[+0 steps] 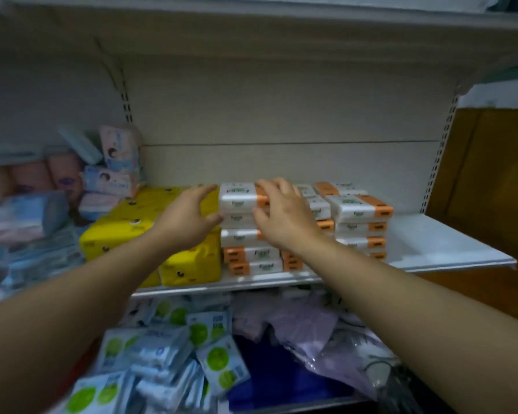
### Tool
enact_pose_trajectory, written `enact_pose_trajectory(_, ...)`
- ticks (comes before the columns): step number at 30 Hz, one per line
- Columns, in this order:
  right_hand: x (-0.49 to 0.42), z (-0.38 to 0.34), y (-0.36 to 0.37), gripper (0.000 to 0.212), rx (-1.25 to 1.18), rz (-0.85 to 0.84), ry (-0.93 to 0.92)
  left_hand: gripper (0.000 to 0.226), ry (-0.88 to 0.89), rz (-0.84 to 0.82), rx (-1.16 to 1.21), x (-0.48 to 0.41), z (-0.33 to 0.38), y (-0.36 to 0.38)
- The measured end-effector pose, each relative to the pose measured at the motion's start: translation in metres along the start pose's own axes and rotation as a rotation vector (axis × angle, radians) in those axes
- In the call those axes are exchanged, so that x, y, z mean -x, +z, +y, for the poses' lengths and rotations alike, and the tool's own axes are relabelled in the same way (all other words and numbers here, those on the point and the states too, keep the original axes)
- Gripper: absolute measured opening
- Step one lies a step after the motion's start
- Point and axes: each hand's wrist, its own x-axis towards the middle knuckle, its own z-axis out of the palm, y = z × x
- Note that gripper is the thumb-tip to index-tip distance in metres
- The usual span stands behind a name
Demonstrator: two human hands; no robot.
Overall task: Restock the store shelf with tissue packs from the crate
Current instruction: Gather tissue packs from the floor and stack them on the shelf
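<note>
Two bare forearms reach in from 7 and 5 o'clock toward the middle of the head view. At centre, the left hand (189, 216) lies with its fingers straight along the left end of the top tissue pack (237, 197), slipped between it and the yellow packs (126, 225), its thumb spread against the front of the pile. Just beside it, toward 3 o'clock, the right hand (284, 216) has its fingers curled over the top of that same pack and its thumb on the front face, gripping it. This pack crowns the left stack (251, 258) of white-and-orange packs, which stands on the white shelf (431, 240). A second stack shows partly behind the right hand, and the right stack (359, 225) stands just beside it toward 3 o'clock, with bare shelf beyond. At 9 o'clock pink and blue packs (30, 216) lie heaped and blurred, with baby-print packs (117, 162) piled above them toward 10 o'clock. At 6 o'clock, on the level below, green-and-white sachets (168, 348) lie jumbled, and lilac packs (305, 324) sit next to them toward 5 o'clock. A brown panel (485, 174) fills the edge at 3 o'clock.
</note>
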Motion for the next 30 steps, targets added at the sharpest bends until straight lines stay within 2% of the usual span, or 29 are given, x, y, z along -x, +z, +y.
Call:
enact_pose_trajectory(4,0.036,-0.034,0.025,0.047,-0.084,0.033,-0.159,0.061,0.033,-0.009,0.019,0.038,-0.018,-0.005)
enact_pose_trajectory(7,0.064,-0.054,0.057,0.045,-0.099,-0.086,-0.204,0.059,-0.002,-0.019,0.038,0.076,-0.044,-0.007)
enact_pose_trajectory(11,0.104,-0.067,0.118,0.046,-0.097,-0.355,-0.223,0.057,-0.13,-0.097,0.005,0.138,-0.099,0.004)
enact_pose_trajectory(15,0.139,-0.073,0.182,0.048,-0.11,-0.632,-0.144,0.058,-0.322,-0.215,0.018,0.197,-0.153,0.035)
enact_pose_trajectory(18,0.168,-0.073,0.227,0.046,-0.135,-0.752,-0.13,0.06,-0.492,-0.303,0.049,0.241,-0.19,0.063)
enact_pose_trajectory(25,0.23,-0.071,0.335,0.049,-0.047,-1.119,-0.127,0.065,-1.062,-0.454,0.173,0.346,-0.247,0.131)
enact_pose_trajectory(30,0.273,-0.071,0.398,0.076,-0.058,-1.249,0.038,0.072,-1.264,-0.548,0.158,0.401,-0.266,0.174)
